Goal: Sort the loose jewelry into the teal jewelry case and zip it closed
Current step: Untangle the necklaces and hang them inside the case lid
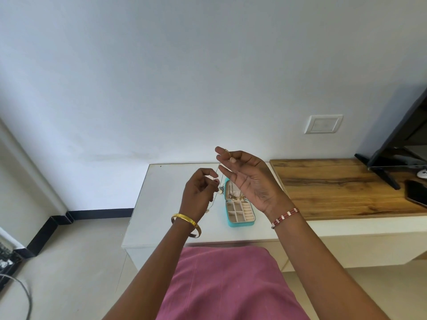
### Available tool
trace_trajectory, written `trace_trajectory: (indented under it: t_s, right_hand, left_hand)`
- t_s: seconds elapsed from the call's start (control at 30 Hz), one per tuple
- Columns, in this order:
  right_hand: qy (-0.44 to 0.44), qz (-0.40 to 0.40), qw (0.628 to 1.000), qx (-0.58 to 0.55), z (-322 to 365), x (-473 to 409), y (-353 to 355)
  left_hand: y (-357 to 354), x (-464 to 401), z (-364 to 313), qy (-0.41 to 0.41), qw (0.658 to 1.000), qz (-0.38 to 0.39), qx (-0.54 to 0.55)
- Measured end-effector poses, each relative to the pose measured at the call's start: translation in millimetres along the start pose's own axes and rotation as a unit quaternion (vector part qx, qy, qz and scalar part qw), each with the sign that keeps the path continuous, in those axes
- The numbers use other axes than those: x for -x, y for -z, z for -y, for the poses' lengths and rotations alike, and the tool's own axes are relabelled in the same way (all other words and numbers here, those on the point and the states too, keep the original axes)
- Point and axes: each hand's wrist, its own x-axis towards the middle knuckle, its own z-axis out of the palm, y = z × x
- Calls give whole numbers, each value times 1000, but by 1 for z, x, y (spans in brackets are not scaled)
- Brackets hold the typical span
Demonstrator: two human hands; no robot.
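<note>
— Both hands are raised over our white bench: right hand (250, 181) palm up, thumb and forefinger pinching a thin gold chain necklace (219, 168).

— Left hand (198, 192) curls, pinching it lower. Our open teal zip jewelry case (240, 210) sits below.

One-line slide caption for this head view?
Both hands, left hand and right hand, hold a thin chain necklace above the open teal jewelry case.
</note>
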Motion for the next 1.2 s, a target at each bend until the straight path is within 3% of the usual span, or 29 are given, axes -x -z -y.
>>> trace_trajectory:
  t_s: [0.17, 0.4, 0.57, 0.73, 0.8, 1.0, 1.2]
  right_hand:
    - [51, -8, 990, 132, 1, 0, -6]
    - [67, -15, 958, 278, 14, 1, -2]
    - [61, -55, 864, 497, 15, -6, 16]
    - [-23, -39, 790, 612, 6, -6, 32]
    - [-46, -28, 799, 600, 3, -4, 34]
    - [-75, 44, 905, 416, 9, 9, 26]
    - [-70, 44, 930, 357, 0, 13, 28]
  left_hand:
    - [-7, -1, -6, -21, 994, 30, -103]
    - [-12, -1, -13, -43, 989, 48, -134]
    - [-7, 1, -16, -11, 994, 52, -93]
    - [0, -4, -15, 47, 996, 67, 31]
    - [1, -7, -17, 74, 990, 71, 98]
    - [0, -6, -21, 111, 980, 103, 132]
    - [-1, -5, -22, 127, 974, 103, 156]
